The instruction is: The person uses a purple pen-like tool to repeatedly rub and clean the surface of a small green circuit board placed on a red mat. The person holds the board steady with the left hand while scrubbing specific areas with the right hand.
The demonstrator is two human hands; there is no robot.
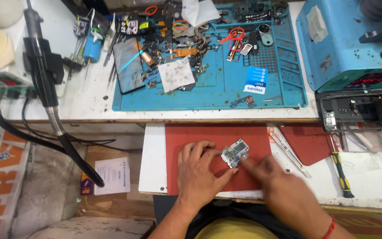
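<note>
We see the small circuit board lying on the red mat, long axis slanting up-right. Our left hand rests flat just left of the board, fingers spread, touching it; our right hand, blurred, fingertips at its lower-right corner.

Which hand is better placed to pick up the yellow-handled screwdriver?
Probably the right hand: the screwdriver lies on its side of the red mat, while the left hand steadies the circuit board from the far side.
</note>
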